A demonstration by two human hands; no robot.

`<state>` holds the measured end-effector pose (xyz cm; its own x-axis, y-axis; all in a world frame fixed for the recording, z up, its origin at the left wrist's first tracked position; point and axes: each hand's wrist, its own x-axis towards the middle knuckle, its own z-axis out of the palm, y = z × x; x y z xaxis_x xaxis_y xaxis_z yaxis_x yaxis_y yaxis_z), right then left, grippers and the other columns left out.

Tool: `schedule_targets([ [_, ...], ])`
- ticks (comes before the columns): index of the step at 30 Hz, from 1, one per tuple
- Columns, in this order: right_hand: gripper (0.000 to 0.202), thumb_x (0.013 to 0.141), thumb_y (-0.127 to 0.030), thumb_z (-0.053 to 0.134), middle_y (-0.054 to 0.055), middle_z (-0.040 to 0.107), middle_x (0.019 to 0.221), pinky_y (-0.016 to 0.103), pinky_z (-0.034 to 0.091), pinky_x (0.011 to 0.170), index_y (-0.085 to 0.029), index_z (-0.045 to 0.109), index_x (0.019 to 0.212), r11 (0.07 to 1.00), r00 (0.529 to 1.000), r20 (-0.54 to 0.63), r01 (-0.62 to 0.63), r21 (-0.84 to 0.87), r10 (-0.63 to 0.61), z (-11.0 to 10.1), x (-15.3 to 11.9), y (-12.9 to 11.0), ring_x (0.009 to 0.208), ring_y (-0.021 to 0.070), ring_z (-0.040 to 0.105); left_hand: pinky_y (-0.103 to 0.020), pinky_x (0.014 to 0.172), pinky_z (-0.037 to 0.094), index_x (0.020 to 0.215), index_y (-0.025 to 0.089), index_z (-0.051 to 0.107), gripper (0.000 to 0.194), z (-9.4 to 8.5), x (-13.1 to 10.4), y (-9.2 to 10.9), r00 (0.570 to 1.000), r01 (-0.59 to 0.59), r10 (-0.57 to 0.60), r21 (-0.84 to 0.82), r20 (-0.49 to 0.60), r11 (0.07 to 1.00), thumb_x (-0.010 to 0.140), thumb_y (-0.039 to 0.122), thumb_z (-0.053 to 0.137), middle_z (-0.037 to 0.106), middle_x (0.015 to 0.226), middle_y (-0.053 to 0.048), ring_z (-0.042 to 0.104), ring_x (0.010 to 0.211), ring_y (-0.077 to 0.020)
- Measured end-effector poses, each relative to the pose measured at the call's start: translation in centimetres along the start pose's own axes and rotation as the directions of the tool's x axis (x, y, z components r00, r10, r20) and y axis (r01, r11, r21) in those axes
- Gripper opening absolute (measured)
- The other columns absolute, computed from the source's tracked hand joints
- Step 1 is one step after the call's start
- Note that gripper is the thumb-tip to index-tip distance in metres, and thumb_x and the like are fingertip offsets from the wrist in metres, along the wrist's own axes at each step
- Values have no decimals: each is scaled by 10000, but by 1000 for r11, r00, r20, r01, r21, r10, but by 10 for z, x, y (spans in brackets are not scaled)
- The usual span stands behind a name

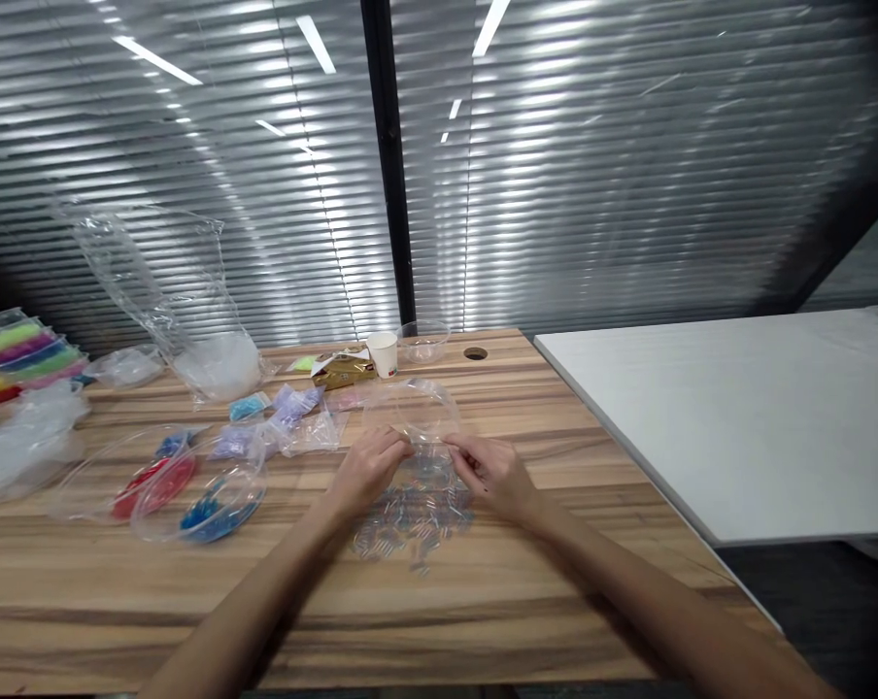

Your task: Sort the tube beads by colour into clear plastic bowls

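Observation:
Above the middle of the wooden table, my left hand [373, 468] and my right hand [493, 472] face each other with their fingers pinched closed. Whatever is between the fingertips is see-through or too small to make out. Just beyond them is a clear plastic bowl [414, 400], its near edge close to my fingertips. Below and between the hands, many small transparent pieces [421, 510] lie loose on the wood, blurred, some with reddish and bluish glints.
To the left stand clear bowls with blue pieces [220, 515] and red pieces [151, 485]. Behind them lie purple packets [293, 408], a gold packet [344, 369], a paper cup [383, 354] and a large clear bag [217, 364]. A white table [737, 417] adjoins at right.

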<state>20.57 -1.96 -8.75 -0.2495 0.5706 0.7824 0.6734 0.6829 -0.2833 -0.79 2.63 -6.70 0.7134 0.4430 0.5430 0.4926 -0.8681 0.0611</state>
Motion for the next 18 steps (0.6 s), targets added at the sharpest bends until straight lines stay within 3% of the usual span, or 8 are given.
schedule_targets([
  [6,218,846,-152,446,7,669,803,200,449,631,-172,588,1009,999,998,-50,36,-4,-36,0,1,-1,629,82,598,-267,759,352,897,149,572,178,-4,2,0,991,-131,129,131,20,983,897,146,394,604,904,-39,492,851,-137],
  [11,223,853,-170,440,12,660,779,189,452,627,-165,587,1021,1000,999,-53,-7,21,8,-1,2,-1,600,76,577,-302,836,351,977,154,576,187,-6,1,-3,992,-127,127,203,17,971,892,154,409,553,1134,-67,463,1001,-172],
  [18,225,863,-214,430,8,636,715,176,417,551,-156,594,1007,988,985,-93,-139,74,145,-4,4,2,532,68,531,-293,852,376,967,187,560,148,-10,3,-3,973,-21,73,232,-220,973,846,134,495,576,1045,-57,485,983,-154],
])
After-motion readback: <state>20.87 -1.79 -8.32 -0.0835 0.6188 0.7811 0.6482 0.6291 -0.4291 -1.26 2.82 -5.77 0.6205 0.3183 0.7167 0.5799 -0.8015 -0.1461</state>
